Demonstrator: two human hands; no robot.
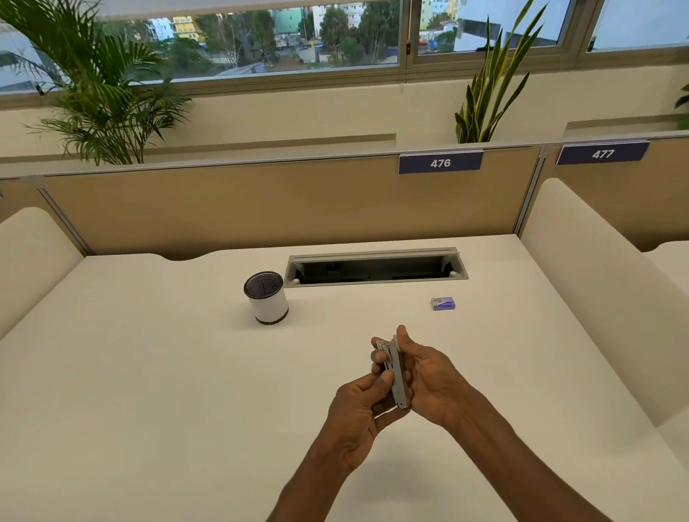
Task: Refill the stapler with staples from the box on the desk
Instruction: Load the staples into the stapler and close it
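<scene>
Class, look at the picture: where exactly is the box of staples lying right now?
In the head view, the box of staples lies on the desk, right of centre, beyond the right hand and just before the cable tray.

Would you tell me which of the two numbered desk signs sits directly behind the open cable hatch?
The sign 476: it hangs on the partition right above the cable hatch, while sign 477 belongs to the neighbouring desk's panel to the right.

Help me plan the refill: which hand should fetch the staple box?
Probably the right hand: the staple box lies ahead on its side. Both hands hold the stapler; the left hand could keep it.
</scene>
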